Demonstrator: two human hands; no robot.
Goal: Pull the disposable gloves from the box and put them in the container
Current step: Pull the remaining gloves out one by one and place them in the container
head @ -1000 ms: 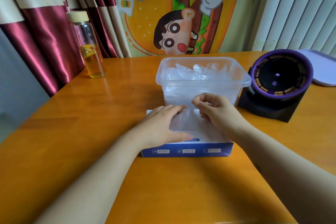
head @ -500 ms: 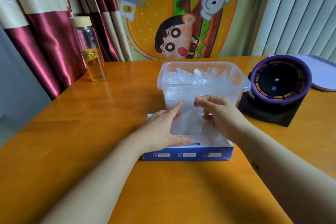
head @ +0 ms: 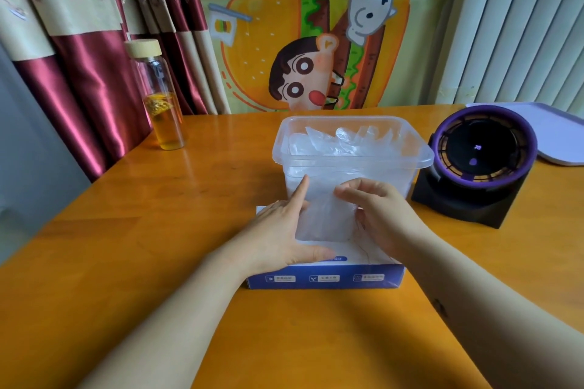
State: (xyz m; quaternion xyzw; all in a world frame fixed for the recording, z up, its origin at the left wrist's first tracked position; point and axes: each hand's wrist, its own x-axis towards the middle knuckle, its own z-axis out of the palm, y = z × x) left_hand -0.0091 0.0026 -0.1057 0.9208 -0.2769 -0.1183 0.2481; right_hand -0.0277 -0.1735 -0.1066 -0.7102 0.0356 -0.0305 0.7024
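A blue and white glove box point(head: 325, 278) lies flat on the wooden table, just in front of a clear plastic container point(head: 354, 161) that holds several crumpled clear gloves point(head: 341, 142). My right hand point(head: 385, 218) pinches a thin clear glove point(head: 325, 218) that rises out of the box top. My left hand point(head: 281, 237) rests flat on the left part of the box, fingers straight, index finger lifted toward the container wall.
A glass bottle point(head: 161, 104) of yellow liquid with a wooden cap stands at the back left. A black and purple round device point(head: 477, 161) sits right of the container, with a pale tray point(head: 556, 133) behind it. Curtains and a cartoon poster back the table.
My right hand has drawn the glove higher out of the box. The left index finger has lifted off the box while the palm stays on it.
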